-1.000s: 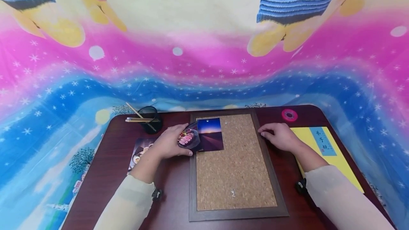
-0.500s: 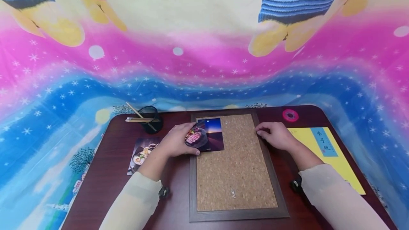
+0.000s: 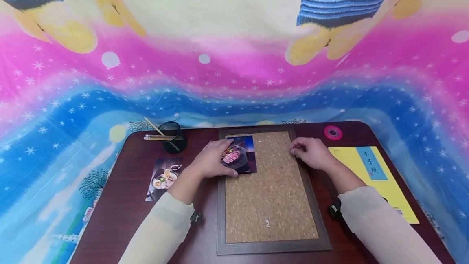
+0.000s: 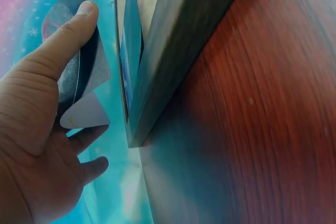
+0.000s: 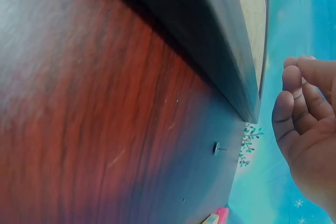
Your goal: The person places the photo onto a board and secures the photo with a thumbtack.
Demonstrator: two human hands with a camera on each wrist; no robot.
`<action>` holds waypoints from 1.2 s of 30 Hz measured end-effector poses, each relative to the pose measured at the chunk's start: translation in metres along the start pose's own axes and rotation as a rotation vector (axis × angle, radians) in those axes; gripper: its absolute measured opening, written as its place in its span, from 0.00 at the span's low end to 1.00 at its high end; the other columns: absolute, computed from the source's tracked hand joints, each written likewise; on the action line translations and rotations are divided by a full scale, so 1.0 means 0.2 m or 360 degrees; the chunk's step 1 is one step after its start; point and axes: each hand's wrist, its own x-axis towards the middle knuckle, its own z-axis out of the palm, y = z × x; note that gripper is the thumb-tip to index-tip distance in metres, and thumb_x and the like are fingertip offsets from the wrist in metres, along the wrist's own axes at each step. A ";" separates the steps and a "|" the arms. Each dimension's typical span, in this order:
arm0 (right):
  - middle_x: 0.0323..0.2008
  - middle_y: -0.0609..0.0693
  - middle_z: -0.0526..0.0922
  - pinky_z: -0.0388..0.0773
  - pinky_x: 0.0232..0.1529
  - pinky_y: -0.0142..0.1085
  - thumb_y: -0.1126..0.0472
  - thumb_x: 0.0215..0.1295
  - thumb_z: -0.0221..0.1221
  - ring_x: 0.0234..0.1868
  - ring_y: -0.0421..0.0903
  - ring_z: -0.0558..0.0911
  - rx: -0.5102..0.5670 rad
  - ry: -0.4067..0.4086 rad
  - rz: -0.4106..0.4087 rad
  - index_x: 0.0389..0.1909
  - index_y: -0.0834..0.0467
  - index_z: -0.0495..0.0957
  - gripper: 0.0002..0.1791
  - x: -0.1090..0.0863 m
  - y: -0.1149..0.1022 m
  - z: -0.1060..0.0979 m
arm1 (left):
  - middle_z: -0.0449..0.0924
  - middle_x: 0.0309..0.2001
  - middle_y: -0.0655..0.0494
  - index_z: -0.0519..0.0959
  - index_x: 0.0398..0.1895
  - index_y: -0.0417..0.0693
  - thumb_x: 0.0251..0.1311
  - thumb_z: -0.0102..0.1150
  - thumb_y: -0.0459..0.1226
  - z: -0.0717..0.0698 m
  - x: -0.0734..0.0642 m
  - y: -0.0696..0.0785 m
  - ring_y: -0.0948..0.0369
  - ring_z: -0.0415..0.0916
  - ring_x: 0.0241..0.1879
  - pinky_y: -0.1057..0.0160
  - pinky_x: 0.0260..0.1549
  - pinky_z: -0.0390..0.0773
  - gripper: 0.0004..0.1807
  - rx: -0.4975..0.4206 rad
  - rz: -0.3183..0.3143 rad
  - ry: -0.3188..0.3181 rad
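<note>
My left hand [image 3: 211, 161] grips a dark photo [image 3: 237, 159] of sliced meat on a round plate, thumb along the lower edge. The left wrist view shows this print bent, with a white underside. It overlaps a sunset photo [image 3: 252, 162] lying at the upper left of the framed corkboard [image 3: 272, 199]. My right hand [image 3: 312, 152] hovers by the board's right frame, fingers curled, thumb and index tips close together. I cannot tell whether something small is between them. In the right wrist view a thumbtack [image 5: 216, 148] is on the table beside the frame.
A photo of a ramen bowl [image 3: 165, 178] lies left of the board. Behind it stands a black pen holder [image 3: 175, 144] with pencils. At right are a yellow booklet [image 3: 360, 186] and a round pink item [image 3: 333, 133]. Small pale bits [image 3: 267, 223] dot the cork.
My left hand has carried the meat photo rightward, covering most of the sunset photo. The ramen photo has come into fuller view. My right hand has shifted slightly left, over the frame's edge.
</note>
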 end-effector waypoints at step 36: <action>0.51 0.51 0.87 0.82 0.50 0.52 0.58 0.74 0.64 0.52 0.52 0.84 0.0101 0.0019 0.0105 0.51 0.51 0.88 0.10 0.05 -0.03 0.00 | 0.58 0.80 0.52 0.54 0.84 0.54 0.42 0.75 0.70 0.15 0.26 0.25 0.45 0.54 0.78 0.39 0.76 0.50 0.68 0.0238 0.0079 -0.0134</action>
